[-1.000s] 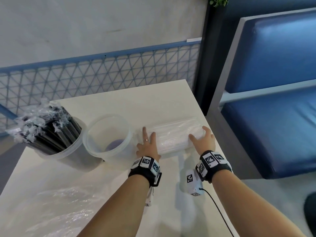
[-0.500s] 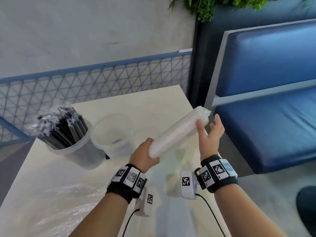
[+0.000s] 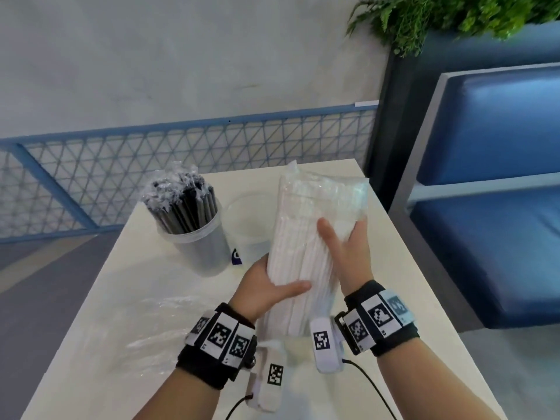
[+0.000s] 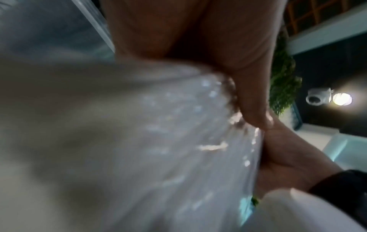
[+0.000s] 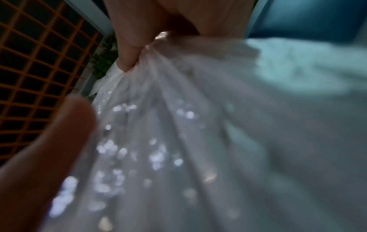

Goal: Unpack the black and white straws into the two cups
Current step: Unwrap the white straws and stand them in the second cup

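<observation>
A pack of white straws point(image 3: 306, 213) in clear wrap stands nearly upright in the air over the table. My left hand point(image 3: 263, 286) grips its lower part, thumb across the front. My right hand point(image 3: 348, 253) grips its right side a little higher. Both wrist views are blurred and filled by the pack point(image 4: 158, 141) point(image 5: 218, 141), with my left hand point(image 4: 248, 78) and right hand point(image 5: 129, 47) curled on the wrap. The black straws point(image 3: 185, 204) stand in the left clear cup point(image 3: 203, 250). The second clear cup point(image 3: 248, 231), partly hidden behind the pack, looks empty.
An empty crumpled clear wrap point(image 3: 163, 325) lies on the white table point(image 3: 127, 268) at the near left. A blue mesh fence point(image 3: 151, 165) runs behind the table. A blue padded bench point(image 3: 491, 237) stands close on the right, with a plant point(image 3: 439, 16) above.
The white straw pack left the table and has swung from a slant to nearly upright. My right hand went from touching its far end to gripping its side.
</observation>
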Available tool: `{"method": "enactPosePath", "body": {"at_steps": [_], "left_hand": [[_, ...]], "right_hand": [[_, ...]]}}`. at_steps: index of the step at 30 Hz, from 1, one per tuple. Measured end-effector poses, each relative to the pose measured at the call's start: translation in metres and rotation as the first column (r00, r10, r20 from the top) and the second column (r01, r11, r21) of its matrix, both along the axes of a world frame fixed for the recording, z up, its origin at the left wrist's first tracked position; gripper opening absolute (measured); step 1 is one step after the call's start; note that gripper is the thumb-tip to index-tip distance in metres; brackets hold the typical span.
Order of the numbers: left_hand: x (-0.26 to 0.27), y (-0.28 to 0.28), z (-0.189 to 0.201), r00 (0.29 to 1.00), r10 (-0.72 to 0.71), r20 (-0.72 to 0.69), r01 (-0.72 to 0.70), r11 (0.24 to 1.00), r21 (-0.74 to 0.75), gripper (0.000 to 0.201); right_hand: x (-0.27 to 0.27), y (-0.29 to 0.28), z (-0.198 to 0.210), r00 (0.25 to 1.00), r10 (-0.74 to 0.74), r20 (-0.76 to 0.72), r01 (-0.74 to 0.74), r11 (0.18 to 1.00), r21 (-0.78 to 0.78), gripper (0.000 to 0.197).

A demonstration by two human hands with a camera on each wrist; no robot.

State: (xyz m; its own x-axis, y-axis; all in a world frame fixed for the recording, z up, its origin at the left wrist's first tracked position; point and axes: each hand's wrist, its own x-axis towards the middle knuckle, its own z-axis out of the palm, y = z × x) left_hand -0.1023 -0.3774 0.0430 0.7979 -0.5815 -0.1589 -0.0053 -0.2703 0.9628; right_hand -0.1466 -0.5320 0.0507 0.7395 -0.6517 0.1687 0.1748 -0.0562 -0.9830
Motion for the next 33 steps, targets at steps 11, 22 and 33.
{"method": "enactPosePath", "body": {"at_steps": [11, 22, 33], "left_hand": [[0.033, 0.105, 0.025, 0.915, 0.400, 0.048, -0.381, 0.899, -0.216, 0.049], [0.064, 0.162, -0.020, 0.893, 0.447, 0.050, -0.436, 0.888, -0.143, 0.054], [0.088, 0.172, -0.039, 0.905, 0.414, 0.093, -0.400, 0.906, -0.136, 0.075]], "right_hand": [[0.044, 0.114, 0.022, 0.934, 0.356, -0.020, -0.355, 0.924, -0.140, 0.060], [0.070, 0.170, -0.002, 0.965, 0.235, -0.112, -0.254, 0.945, -0.204, 0.064], [0.091, 0.178, -0.002, 0.957, 0.106, -0.269, -0.103, 0.994, 0.026, 0.028]]}}
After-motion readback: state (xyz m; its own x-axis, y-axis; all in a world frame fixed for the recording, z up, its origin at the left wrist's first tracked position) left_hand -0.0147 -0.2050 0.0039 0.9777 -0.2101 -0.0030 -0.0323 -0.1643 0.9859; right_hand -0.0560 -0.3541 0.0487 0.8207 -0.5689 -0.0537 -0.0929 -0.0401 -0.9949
